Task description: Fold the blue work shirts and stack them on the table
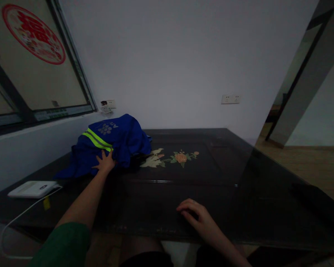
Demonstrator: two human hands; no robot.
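Observation:
A crumpled blue cloth (130, 139) with a yellow-green reflective stripe and grey printing lies heaped at the back left of the dark table (161, 204). My left hand (105, 162) rests against the front of the cloth, just below the stripe, its fingers spread. Near the table's front edge is my right hand (194, 214), away from the cloth. Its fingers are loosely curved, with a gap between thumb and fingers and nothing seen in them.
On the left of the table lies a white box-like device (32, 189) with a white cable (25, 210) running over the front edge. A dark object (317, 198) is at the far right. Wall and window border the back and left.

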